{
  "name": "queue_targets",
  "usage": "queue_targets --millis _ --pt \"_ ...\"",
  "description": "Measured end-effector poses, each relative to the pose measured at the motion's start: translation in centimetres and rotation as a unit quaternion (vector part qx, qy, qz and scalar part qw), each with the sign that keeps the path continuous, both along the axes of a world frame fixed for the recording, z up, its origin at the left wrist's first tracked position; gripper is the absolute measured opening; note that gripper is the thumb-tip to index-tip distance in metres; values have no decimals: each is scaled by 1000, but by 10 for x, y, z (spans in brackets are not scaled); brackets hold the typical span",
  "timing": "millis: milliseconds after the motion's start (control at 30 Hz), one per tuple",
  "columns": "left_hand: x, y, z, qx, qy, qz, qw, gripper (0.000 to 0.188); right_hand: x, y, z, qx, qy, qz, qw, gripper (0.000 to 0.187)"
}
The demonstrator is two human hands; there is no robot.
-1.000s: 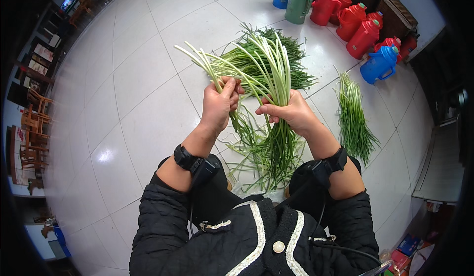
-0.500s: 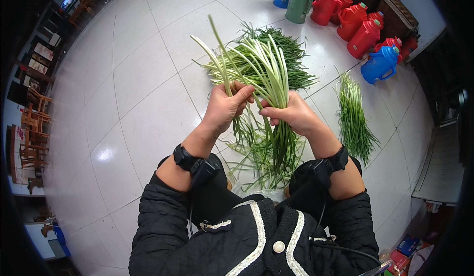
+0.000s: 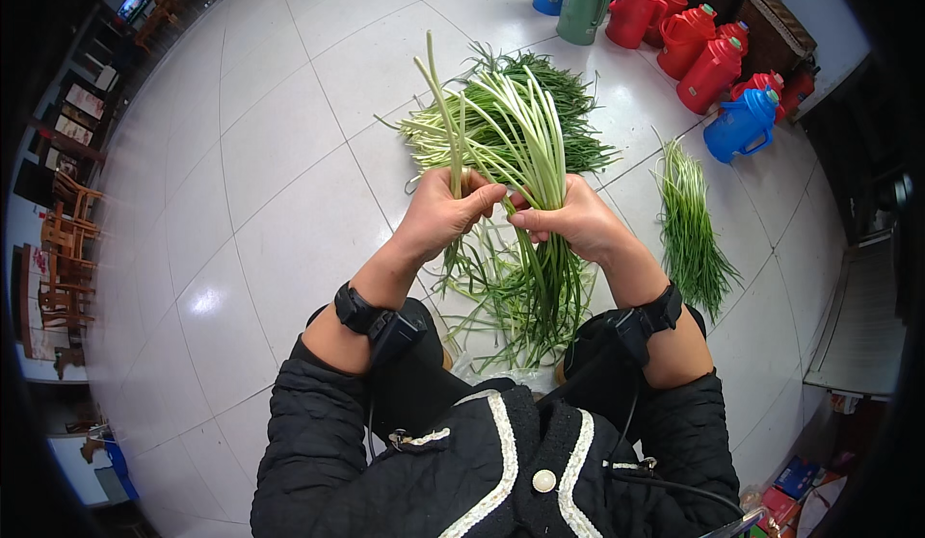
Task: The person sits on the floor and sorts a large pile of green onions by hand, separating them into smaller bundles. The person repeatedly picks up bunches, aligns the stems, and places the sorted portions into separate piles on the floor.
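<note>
A thick bunch of garlic chives (image 3: 545, 167) stands in my right hand (image 3: 576, 218), closed around its middle with pale stems up and green leaves hanging down. My left hand (image 3: 449, 209) is closed on a few chive stalks (image 3: 445, 119), their pale ends pointing up. Its thumb and fingertips almost meet those of the right hand at the bunch's left side. Behind both hands lies a large pile of chives (image 3: 568, 104) on the floor. Loose leaves and scraps (image 3: 501, 307) are scattered on the floor below my hands, between my feet.
Another bundle of chives (image 3: 692, 235) lies on the tiled floor (image 3: 279, 201) to the right. Red thermos flasks (image 3: 711, 76), a green one (image 3: 584, 3) and blue ones (image 3: 742, 126) stand along the far right. Wooden chairs (image 3: 69, 239) line the far left.
The stalks in my left hand have swung more upright and closer to the bunch. My left fingertips have shifted slightly right and down; the right hand has barely moved.
</note>
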State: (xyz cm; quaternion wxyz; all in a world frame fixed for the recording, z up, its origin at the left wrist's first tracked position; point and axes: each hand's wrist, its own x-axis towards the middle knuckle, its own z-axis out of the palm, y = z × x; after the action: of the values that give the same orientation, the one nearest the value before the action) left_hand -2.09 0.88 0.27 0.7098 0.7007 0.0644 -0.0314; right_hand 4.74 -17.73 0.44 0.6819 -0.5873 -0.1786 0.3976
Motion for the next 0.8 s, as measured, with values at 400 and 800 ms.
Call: queue_targets --millis 400,800 --pt "1 6 2 -85 59 -44 994 22 -2 1 0 -9 -48 -20 999 18" --pt "0 0 -2 -80 41 -34 995 16 -3 2 4 -26 -65 -13 997 15"
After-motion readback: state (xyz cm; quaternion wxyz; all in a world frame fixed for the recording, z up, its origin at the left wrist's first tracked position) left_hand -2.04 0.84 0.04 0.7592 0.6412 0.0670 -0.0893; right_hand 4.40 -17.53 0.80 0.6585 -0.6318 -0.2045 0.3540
